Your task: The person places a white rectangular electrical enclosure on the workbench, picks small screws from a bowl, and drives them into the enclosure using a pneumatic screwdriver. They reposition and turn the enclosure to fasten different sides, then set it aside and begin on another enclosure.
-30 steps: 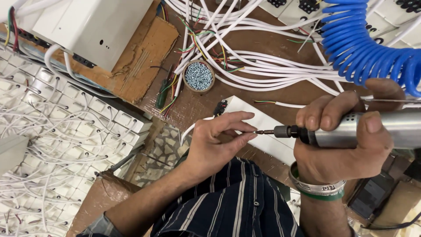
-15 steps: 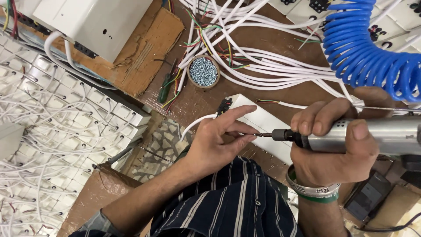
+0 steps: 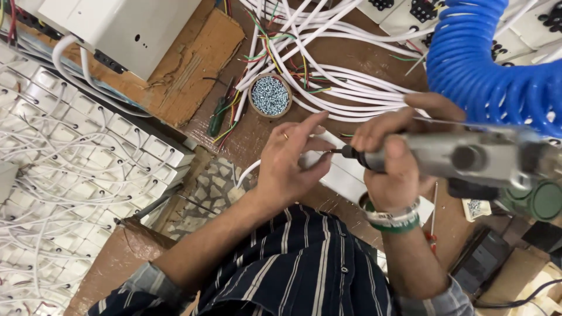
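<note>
Two hands meet over the white plate (image 3: 345, 175) on the counter (image 3: 374, 64): my left hand (image 3: 290, 167) pinches something too small to make out at the bit, my right hand (image 3: 389, 158) is closed around the grey power screwdriver (image 3: 462, 158). I judge this fastening still underway, nothing driven home yet. A round tub of screws (image 3: 270, 95) sits beyond; a white box (image 3: 117, 29) fills the far-left corner, its label unreadable.

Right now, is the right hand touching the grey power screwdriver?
Touching. The head view shows the right hand wrapped around the grey power screwdriver, fingers over its barrel.
</note>
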